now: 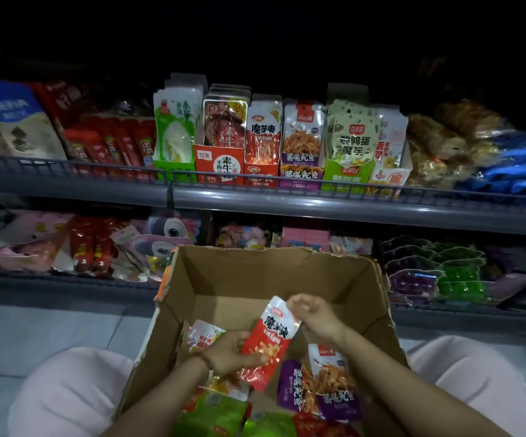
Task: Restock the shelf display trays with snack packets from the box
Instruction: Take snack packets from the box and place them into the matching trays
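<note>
One red packet (271, 339) hangs between the fingers (295, 302); left hand (227, 351) grips its base, right hand (317, 313) pinches its top, likely straightening it.

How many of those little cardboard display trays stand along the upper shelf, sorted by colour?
Green trays: 2
Red trays: 2
Purple tray: 1
White tray: 1
Total: 6
</note>
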### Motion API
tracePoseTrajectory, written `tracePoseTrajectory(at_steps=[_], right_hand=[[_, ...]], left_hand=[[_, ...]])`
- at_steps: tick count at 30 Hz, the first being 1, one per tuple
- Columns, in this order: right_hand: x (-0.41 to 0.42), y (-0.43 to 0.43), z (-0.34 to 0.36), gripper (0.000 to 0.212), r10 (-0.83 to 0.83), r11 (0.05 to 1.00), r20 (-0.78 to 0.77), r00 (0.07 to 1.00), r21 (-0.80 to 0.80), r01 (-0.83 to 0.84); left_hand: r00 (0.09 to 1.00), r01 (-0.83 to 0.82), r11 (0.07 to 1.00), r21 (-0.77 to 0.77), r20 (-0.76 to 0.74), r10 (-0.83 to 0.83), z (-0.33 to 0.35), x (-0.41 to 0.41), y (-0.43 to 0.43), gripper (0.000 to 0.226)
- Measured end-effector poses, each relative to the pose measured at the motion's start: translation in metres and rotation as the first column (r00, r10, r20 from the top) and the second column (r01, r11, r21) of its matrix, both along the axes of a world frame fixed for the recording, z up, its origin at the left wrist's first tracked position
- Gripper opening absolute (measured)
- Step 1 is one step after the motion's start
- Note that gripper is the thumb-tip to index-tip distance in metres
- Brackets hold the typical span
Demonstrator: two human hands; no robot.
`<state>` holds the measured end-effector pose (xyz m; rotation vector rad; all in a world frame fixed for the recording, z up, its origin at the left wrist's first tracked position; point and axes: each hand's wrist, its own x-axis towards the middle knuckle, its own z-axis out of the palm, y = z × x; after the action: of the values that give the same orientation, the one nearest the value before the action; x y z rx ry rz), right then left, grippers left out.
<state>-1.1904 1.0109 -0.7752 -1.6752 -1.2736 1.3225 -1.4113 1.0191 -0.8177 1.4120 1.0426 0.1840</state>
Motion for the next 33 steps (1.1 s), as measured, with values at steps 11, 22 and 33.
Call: tracePoseTrajectory(at_steps=[11,22,33], right_hand=[[-0.008,0.045,0.099,0.055,0.084,0.955,-0.24,0.967,0.296,-0.009],[-0.001,0.102,0.152,0.061,0.145,0.961,-0.232,0.962,0.264,-0.081],[0.007,0.181,0.238,0.08,0.003,0.781,-0.084,0.996,0.623,0.05]], left_hand=[[0.933,-0.253,0.962,0.108,0.291,0.212,0.104,0.019,0.045,0.031],[0.894,-0.306,0.908,0.287,0.414,0.17,0.153,0.02,0.086,0.051],[0.903,-0.43,0.585,0.688,0.313,0.295,0.194,0.029,0.159,0.066]])
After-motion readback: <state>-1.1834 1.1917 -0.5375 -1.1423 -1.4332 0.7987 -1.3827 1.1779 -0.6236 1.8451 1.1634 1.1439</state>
